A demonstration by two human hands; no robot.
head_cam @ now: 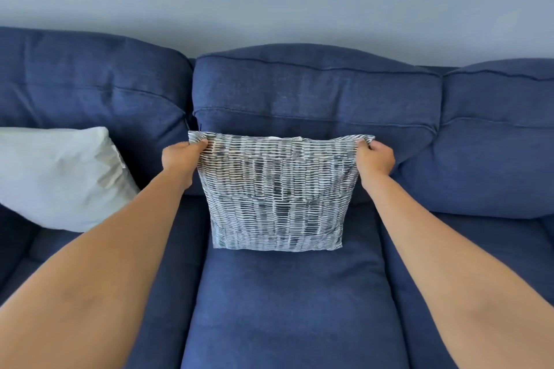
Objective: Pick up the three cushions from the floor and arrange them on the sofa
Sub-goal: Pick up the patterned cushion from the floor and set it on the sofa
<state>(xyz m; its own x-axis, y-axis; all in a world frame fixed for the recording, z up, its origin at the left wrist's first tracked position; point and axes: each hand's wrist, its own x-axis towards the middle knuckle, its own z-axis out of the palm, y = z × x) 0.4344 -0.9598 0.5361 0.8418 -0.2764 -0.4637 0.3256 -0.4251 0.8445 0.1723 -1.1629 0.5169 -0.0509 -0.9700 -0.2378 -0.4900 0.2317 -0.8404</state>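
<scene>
over on the far left there's a pale cushion (57, 177) already leaning against the back of the blue sofa (284, 308), sitting on the left seat. looks soft and a bit crumpled, well apart from the action.

next along, the left hand (181, 159) is closed in a pinch on the top left corner of the patterned cushion (277, 198) — fingers curled over the fabric edge, nothing else in it. the cushion itself stands upright on the middle seat, bottom edge resting on the seat, its back against or very near the middle back rest; can't tell for sure if it's fully touching. it's got a grey and white dashed print, and there's a small tag at the top edge.

then the right hand (376, 159) does the same on the top right corner, closed on the cloth.

my guess on handling: this thing is light and floppy. the top edge pulls out taut between the two corners, so the cover looks loose over the filling. corners are a fine place to grip for straightening, but for carrying i'd take it by the sides or the body so it doesn't sag. not slippery, not fragile — drop it and nothing happens.

third cushion isn't in view, so i reckon there's one more to go.
</scene>
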